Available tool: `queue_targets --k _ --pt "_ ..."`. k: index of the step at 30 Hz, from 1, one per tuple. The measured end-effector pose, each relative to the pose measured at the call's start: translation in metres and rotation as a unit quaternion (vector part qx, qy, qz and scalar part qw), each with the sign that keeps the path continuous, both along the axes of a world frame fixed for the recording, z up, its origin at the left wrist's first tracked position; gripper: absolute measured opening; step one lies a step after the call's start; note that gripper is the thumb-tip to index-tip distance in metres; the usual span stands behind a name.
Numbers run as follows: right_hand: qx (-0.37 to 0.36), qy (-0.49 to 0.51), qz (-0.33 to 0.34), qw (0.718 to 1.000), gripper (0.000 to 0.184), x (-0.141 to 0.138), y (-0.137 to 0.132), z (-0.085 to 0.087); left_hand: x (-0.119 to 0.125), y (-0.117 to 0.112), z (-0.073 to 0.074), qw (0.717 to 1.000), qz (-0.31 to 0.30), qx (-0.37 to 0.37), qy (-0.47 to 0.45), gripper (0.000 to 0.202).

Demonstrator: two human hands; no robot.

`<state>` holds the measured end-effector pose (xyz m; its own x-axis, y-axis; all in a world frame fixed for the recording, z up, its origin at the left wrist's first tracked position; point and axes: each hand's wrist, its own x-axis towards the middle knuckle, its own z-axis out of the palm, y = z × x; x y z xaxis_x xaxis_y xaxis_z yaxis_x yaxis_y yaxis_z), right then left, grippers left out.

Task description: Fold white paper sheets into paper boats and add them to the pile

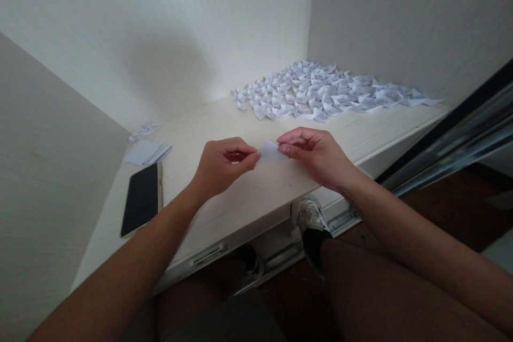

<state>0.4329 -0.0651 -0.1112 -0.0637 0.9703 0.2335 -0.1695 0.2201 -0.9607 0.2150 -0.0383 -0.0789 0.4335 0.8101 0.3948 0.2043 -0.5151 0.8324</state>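
Observation:
A small piece of white paper [269,153] is held between my two hands, just above the front part of the white desk [240,197]. My left hand [224,163] pinches its left edge between thumb and fingers. On the other side, my right hand [316,155] is closed on the paper's right edge with thumb and forefinger. The paper looks flat, with a pointed upper corner; its ends are hidden by my fingertips.
Many folded white paper pieces [312,91] lie spread at the back right. A stack of paper sheets [148,153], some paper scraps [145,129] and a phone [142,197] lie at left. Walls close in the desk. A drawer handle [208,255] is at the front.

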Motion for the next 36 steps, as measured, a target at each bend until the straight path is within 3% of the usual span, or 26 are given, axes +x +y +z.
queue_targets --k 5,11,14,17,19,22,31,36 --pt "0.015 -0.047 -0.052 0.997 0.035 -0.003 -0.001 -0.001 0.0 0.0 -0.003 0.999 -0.012 -0.035 0.002 0.006" --pt "0.02 -0.082 -0.054 0.995 0.033 -0.002 -0.001 -0.003 0.002 -0.001 -0.008 0.999 -0.008 -0.043 -0.007 0.016" --pt "0.017 -0.071 -0.043 0.996 0.034 -0.001 -0.001 -0.002 0.002 -0.001 -0.006 1.0 -0.016 0.014 0.02 0.006" --pt "0.007 -0.046 -0.027 0.999 0.036 0.0 -0.001 0.0 -0.002 0.001 -0.004 0.989 -0.047 0.134 0.043 0.004" --pt "0.0 -0.028 -0.02 0.999 0.037 0.001 -0.001 0.001 -0.006 0.003 -0.002 0.974 -0.081 0.206 0.051 0.015" --pt "-0.005 -0.003 -0.018 1.0 0.035 0.002 0.001 0.0 -0.011 0.004 0.0 0.958 -0.119 0.252 0.07 0.034" --pt "0.018 0.016 0.003 1.0 0.032 0.002 0.002 -0.001 -0.007 0.005 -0.007 0.953 -0.038 0.294 0.062 0.013" --pt "-0.006 0.084 0.038 0.996 0.03 0.004 -0.001 0.002 -0.008 0.007 -0.007 0.947 -0.005 0.32 0.033 0.007"
